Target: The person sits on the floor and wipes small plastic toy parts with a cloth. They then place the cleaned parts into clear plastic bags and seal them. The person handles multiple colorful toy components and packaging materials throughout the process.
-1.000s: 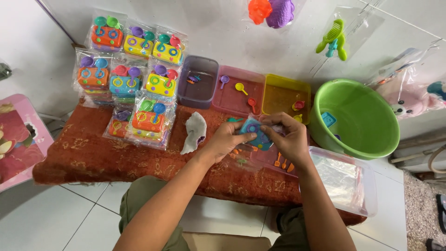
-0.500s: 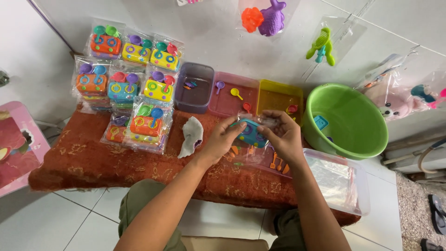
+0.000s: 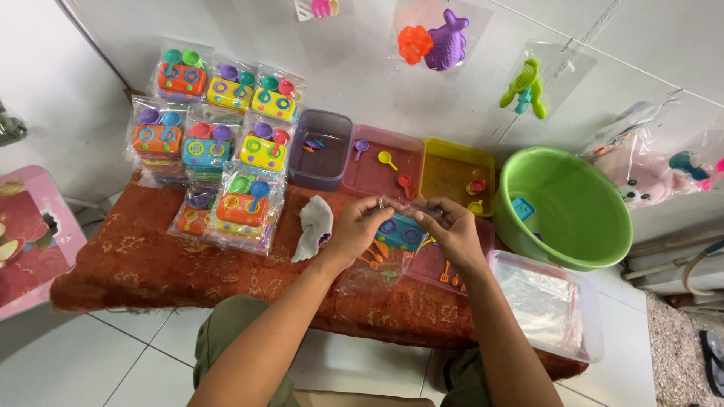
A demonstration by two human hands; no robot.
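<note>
My left hand (image 3: 356, 230) and my right hand (image 3: 451, 230) together hold a clear plastic bag (image 3: 381, 273) by its top edge, above the red patterned cloth (image 3: 151, 260). Inside the bag sits a blue toy stove (image 3: 400, 232) with small orange utensils below it. Both hands pinch the bag's opening between thumb and fingers. A grey rag (image 3: 313, 226) lies just left of my left hand.
Packed toy stove sets (image 3: 219, 143) are piled at the back left. Purple (image 3: 320, 158), pink (image 3: 381, 166) and yellow (image 3: 456, 177) trays hold small toy pieces. A green basin (image 3: 566, 207) stands at the right, a clear tub of bags (image 3: 547, 305) in front of it. Bagged toys hang on the wall.
My hands have shifted slightly along the bag's top edge; the blue stove stays between them. The camera view drifted a little.
</note>
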